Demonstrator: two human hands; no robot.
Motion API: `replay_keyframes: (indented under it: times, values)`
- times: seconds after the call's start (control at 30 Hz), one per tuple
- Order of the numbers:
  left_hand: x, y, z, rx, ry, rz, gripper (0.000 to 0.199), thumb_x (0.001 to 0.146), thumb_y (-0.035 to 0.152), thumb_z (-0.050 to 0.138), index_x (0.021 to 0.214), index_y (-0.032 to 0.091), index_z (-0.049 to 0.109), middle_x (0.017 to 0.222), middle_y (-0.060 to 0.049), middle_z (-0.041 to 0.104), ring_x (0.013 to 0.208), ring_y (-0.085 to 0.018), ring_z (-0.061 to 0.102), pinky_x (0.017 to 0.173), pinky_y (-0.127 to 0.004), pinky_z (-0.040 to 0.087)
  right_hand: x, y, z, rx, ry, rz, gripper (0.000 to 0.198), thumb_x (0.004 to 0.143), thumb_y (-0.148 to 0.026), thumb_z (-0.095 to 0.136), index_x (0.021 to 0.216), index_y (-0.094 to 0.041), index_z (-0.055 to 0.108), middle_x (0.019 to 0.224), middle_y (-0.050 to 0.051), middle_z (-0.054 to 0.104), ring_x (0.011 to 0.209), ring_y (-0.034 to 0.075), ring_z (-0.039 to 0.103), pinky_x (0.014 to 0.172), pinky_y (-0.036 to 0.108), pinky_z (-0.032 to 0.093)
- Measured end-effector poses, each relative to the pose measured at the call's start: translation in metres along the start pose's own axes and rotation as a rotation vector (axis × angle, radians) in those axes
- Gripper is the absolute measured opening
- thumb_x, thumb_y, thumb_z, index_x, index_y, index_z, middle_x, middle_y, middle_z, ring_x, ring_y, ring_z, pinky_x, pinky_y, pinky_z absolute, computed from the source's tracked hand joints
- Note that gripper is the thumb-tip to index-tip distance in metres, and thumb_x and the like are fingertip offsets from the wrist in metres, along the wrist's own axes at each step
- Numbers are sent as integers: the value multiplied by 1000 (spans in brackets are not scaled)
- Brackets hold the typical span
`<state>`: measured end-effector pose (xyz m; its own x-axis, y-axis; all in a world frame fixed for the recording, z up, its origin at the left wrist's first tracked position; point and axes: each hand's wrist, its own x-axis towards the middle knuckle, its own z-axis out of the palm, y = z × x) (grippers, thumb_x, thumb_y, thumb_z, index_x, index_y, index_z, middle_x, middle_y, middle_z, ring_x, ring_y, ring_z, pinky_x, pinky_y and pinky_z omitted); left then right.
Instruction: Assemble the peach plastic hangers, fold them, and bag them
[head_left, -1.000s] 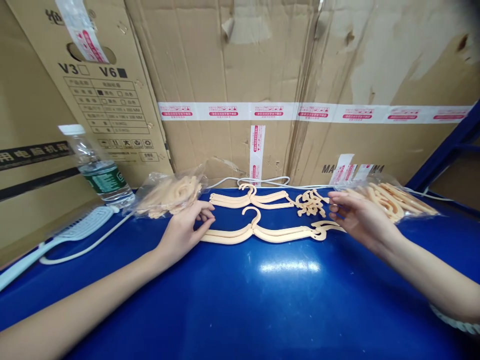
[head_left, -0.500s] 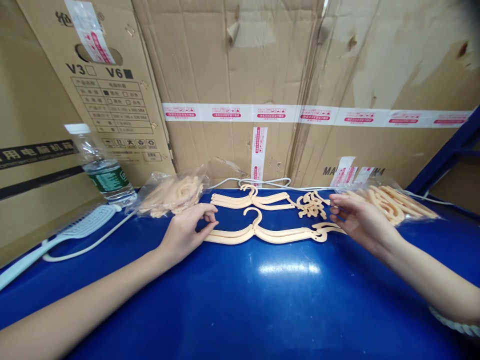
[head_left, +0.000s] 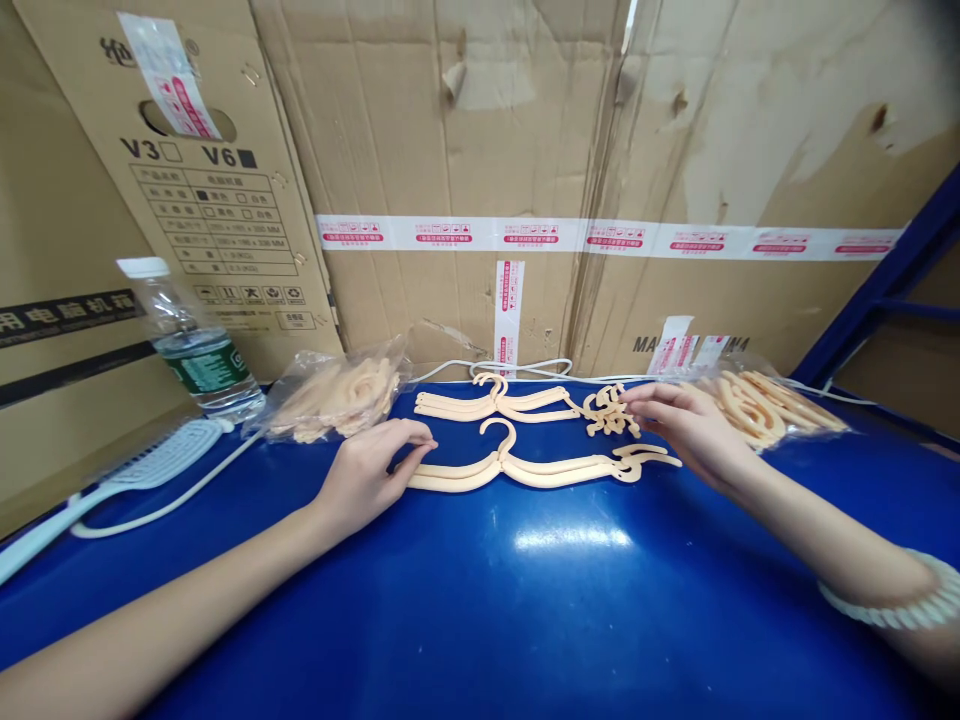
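Observation:
On the blue tabletop lies a cream plastic hanger (head_left: 457, 477), with a curved hook standing up at its middle. A cream hooked clip (head_left: 630, 464) sits at its right end. My left hand (head_left: 375, 465) is beside the hanger's left end, thumb and fingertips pressed together; that end is partly hidden, and anything in the pinch cannot be made out. My right hand (head_left: 679, 425) reaches over a small heap of loose cream clips (head_left: 606, 412), fingers stretched out at its right edge. Behind the front hanger lie folded cream hangers (head_left: 457, 407).
Clear bags of cream parts lie left (head_left: 341, 395) and right (head_left: 772, 405). At the left are a water bottle (head_left: 202, 360) and a pale blue hairbrush (head_left: 165, 460). A white cable (head_left: 517, 366) runs along cardboard (head_left: 420, 130) at the back.
My right hand has moved left onto the heap of clips, its fingers opening out. My left thumb and fingertips have come together. The whole view has shifted slightly.

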<state>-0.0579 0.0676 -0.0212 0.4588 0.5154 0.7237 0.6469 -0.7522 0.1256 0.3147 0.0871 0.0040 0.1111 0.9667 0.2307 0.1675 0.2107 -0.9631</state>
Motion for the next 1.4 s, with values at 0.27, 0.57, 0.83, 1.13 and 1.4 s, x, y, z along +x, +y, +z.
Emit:
replay_keyframes:
  times: [0.27,0.57,0.83,1.13,1.4]
  values:
    - [0,2,-3,19,-34,5,15,94,12,43,93,18,56,81,-3,65,74,-16,63,69,-27,49,31,2,21,-590,-272,-242,16,76,-23,59,86,-19,71,79,4,73,69,18,64,64,30,50]
    - [-2,0,-3,63,-36,15,18,92,10,40,93,18,57,77,-3,63,70,-17,60,66,-28,47,51,13,40,-1000,-455,-665,22,83,-19,56,99,-17,71,99,12,72,96,28,63,89,42,46]
    - [-4,-2,-1,102,-25,17,17,90,12,41,93,20,56,68,1,62,60,-15,59,60,-25,45,49,13,47,-1004,-521,-647,15,83,-14,56,85,-18,70,89,9,72,92,25,62,87,37,45]
    - [1,3,-5,113,77,-72,13,91,16,45,102,19,51,63,5,53,54,-12,55,57,-23,45,46,0,41,-893,-391,-564,16,82,-20,54,88,-20,69,84,5,74,74,22,68,67,29,47]
    - [15,14,-19,33,77,-103,16,91,19,50,107,20,54,104,-9,64,100,-23,62,87,-39,52,12,-23,23,-680,-194,-513,21,85,-40,56,87,-23,68,79,3,75,66,21,68,62,31,52]
